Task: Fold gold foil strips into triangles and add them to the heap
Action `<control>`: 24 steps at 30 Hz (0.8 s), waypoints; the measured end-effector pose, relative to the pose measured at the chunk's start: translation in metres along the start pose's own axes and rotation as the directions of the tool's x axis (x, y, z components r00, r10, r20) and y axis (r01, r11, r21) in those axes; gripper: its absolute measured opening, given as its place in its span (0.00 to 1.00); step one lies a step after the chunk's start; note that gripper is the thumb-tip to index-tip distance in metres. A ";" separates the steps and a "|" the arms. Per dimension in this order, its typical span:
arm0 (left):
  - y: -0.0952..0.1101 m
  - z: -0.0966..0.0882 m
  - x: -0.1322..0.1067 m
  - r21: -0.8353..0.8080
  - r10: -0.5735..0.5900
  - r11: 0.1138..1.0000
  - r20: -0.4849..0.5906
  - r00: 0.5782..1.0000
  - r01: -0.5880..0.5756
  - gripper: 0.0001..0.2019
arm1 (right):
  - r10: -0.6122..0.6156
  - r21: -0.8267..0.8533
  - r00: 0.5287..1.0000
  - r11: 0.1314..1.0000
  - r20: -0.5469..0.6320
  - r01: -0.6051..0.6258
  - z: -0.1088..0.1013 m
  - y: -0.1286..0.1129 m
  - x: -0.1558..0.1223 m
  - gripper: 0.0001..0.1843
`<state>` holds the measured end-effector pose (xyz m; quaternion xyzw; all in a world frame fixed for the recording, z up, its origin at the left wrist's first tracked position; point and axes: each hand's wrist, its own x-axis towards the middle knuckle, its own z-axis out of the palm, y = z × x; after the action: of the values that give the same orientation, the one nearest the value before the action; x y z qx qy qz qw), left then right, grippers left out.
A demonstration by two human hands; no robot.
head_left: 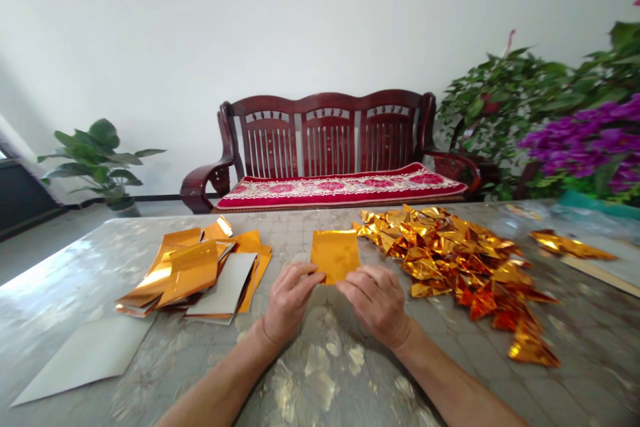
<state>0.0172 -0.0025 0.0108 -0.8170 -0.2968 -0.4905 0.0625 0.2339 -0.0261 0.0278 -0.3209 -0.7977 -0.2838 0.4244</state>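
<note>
A square sheet of gold foil paper (pixel 335 255) is held just above the table, its shiny side facing me. My left hand (pixel 290 297) pinches its lower left corner between thumb and fingers. At the lower right corner, my right hand (pixel 375 300) grips the same sheet with its fingers curled. To the left lies a loose stack of foil sheets (pixel 193 270), some with the pale backing up. On the right is a heap of folded gold foil pieces (pixel 445 253), pointed and crumpled in shape.
The patterned tablecloth (pixel 320 373) covers the table. A large pale sheet (pixel 90 353) lies at the left edge. Another folded foil piece (pixel 573 245) rests at far right near clear plastic. Beyond the table stand a wooden bench (pixel 327 140), a potted plant (pixel 100 160) and purple flowers (pixel 590 140).
</note>
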 end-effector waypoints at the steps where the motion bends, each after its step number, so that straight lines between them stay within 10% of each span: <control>1: -0.001 0.001 -0.002 0.032 -0.024 0.999 0.031 0.999 0.023 0.11 | -0.004 0.001 0.999 1.000 0.036 0.004 0.002 0.001 -0.002 0.07; 11: 0.000 0.010 -0.005 0.274 -0.158 0.961 0.450 0.879 0.032 0.10 | 0.164 -0.025 0.847 0.984 0.505 -0.176 0.028 0.005 -0.016 0.07; 24: -0.005 0.011 0.001 0.219 -0.510 0.856 0.512 0.691 0.469 0.10 | 0.357 0.006 0.674 0.881 0.646 -0.473 0.025 0.009 -0.013 0.13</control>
<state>0.0233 0.0068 0.0053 -0.8111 -0.5258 -0.2207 -0.1299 0.2343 -0.0057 0.0063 -0.5318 -0.8195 0.0142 0.2132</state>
